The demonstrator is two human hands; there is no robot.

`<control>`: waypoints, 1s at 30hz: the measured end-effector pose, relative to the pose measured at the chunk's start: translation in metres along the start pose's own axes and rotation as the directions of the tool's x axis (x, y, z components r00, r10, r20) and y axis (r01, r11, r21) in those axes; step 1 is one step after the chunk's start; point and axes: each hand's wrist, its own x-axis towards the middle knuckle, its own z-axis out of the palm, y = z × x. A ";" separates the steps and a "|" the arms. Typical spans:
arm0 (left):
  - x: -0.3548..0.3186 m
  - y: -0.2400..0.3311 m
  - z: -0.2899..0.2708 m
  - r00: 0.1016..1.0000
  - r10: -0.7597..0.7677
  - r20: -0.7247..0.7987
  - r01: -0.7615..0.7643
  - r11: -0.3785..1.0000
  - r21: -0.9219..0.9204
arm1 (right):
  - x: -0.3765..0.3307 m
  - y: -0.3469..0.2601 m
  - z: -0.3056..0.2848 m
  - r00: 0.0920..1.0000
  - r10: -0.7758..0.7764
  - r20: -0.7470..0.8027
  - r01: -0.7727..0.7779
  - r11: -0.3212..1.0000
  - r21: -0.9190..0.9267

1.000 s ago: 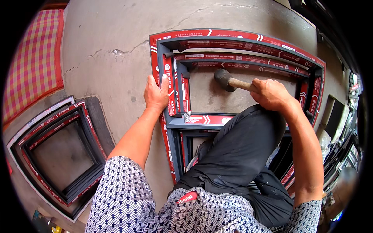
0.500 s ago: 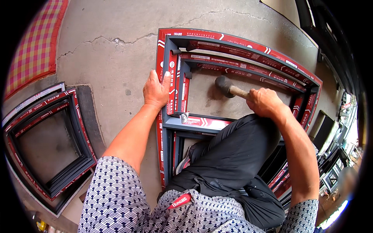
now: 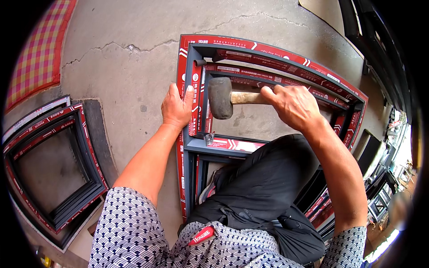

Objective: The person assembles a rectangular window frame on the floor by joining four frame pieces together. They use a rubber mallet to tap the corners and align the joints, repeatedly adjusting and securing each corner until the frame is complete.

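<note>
My right hand [image 3: 296, 106] is closed round the wooden handle of a rubber mallet [image 3: 221, 98]. The mallet's black head hangs over the left inner part of a dark grey window frame [image 3: 193, 99] wrapped in red film. Gripping the left side member of that frame is my left hand [image 3: 176, 107], its thumb on the face and the other fingers partly hidden at the outer edge. A small silvery piece [image 3: 209, 139] sits at the joint of the crossbar [image 3: 232, 144]. Near the upper left inner corner a short dark peg [image 3: 199, 63] sticks out.
My bent knee [image 3: 281, 165] covers part of the crossbar and lower opening. More red-filmed frames [image 3: 85, 152] lie stacked at the left, below a checked cloth [image 3: 38, 53]. Dark profiles [image 3: 380, 53] line the right side. A crack [image 3: 131, 47] runs across the concrete floor.
My right hand has lifted the mallet and swung its head left, closer to the frame's left side. My left hand keeps its hold on the frame.
</note>
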 end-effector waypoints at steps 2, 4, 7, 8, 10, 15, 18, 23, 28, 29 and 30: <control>0.001 0.003 0.001 1.000 0.008 -0.002 -0.008 1.000 -0.002 | 0.010 0.008 0.005 0.999 0.015 -0.049 -0.017 0.999 -0.034; 0.001 0.004 0.002 1.000 0.019 -0.009 -0.019 1.000 -0.008 | 0.026 0.012 0.014 0.992 0.085 -0.090 -0.091 0.994 -0.064; 0.001 0.002 0.002 1.000 0.026 -0.015 -0.027 0.999 -0.021 | 0.029 -0.002 0.020 0.991 0.075 -0.109 -0.086 0.991 -0.100; 0.001 0.002 0.002 1.000 0.018 -0.010 -0.018 1.000 -0.023 | 0.029 -0.007 0.017 0.994 0.064 -0.090 -0.071 0.994 -0.082; 0.000 0.001 0.002 1.000 0.011 -0.010 -0.011 1.000 -0.025 | 0.027 -0.013 0.013 0.997 0.016 -0.072 -0.020 0.999 -0.049; 0.001 0.001 0.002 1.000 0.021 -0.013 -0.022 0.999 -0.031 | 0.032 0.003 0.022 0.994 0.041 -0.105 -0.036 0.998 0.048; 0.002 0.002 0.003 1.000 0.022 -0.009 -0.022 0.999 -0.026 | 0.033 -0.003 0.027 0.986 0.158 -0.058 -0.156 0.987 0.045; -0.001 -0.001 0.001 1.000 0.016 -0.012 -0.016 1.000 -0.005 | 0.027 -0.008 0.018 1.000 0.015 -0.007 -0.014 0.999 0.045; 0.001 0.002 0.003 1.000 0.006 -0.021 -0.007 1.000 -0.029 | 0.029 0.001 0.047 0.978 0.199 -0.068 -0.190 0.974 0.124; 0.001 0.001 0.003 0.999 0.015 -0.029 -0.015 1.000 -0.024 | 0.026 -0.004 0.048 0.975 0.216 -0.049 -0.204 0.962 0.182; 0.001 0.000 0.002 0.999 0.025 -0.036 -0.026 0.999 -0.019 | 0.024 -0.006 0.049 0.973 0.225 -0.043 -0.214 0.958 0.189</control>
